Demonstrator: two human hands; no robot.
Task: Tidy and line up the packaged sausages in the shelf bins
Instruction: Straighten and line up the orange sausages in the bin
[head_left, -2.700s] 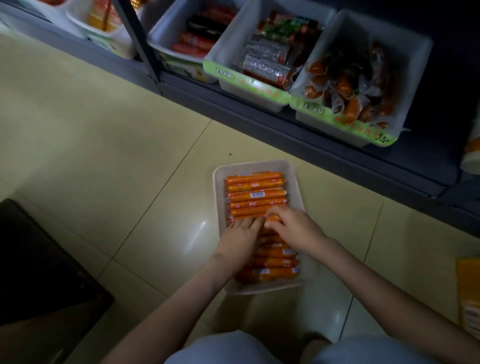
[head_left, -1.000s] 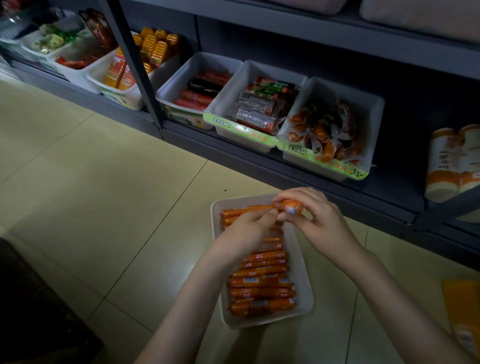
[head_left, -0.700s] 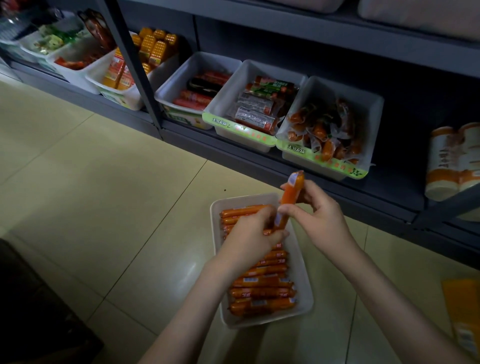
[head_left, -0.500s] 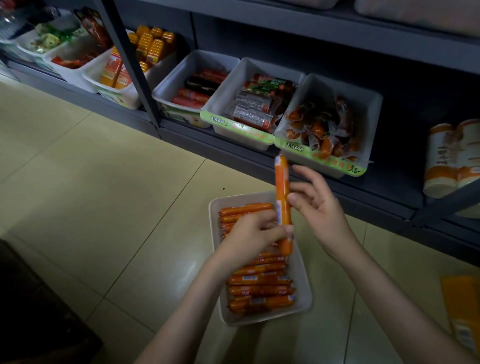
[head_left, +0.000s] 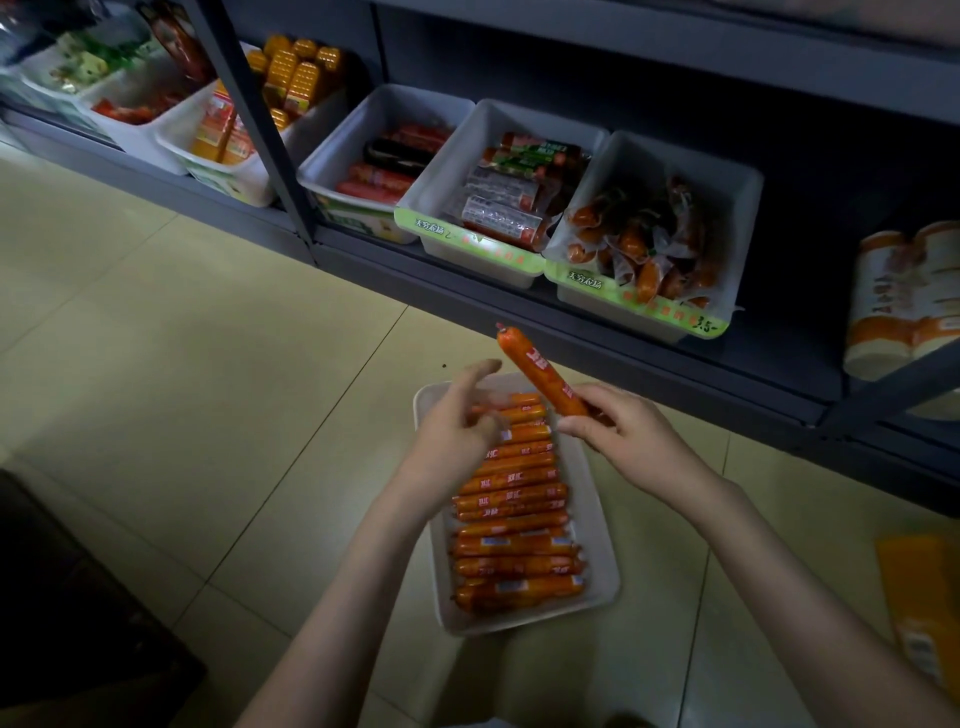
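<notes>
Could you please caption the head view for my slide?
Right hand holds one sausage above the tray of lined-up sausages; left hand open.

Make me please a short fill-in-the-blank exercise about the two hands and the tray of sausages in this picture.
1. The left hand is free; the lifted sausage is pinched by the ___ one.
2. The white tray lies on the ___.
3. The sausages in the tray have ___ wrappers.
Missing words: right; floor; orange.

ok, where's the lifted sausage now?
Head view, centre: right hand pinches the orange sausage by its lower end, above the far edge of the white tray, beside the left hand.
</notes>
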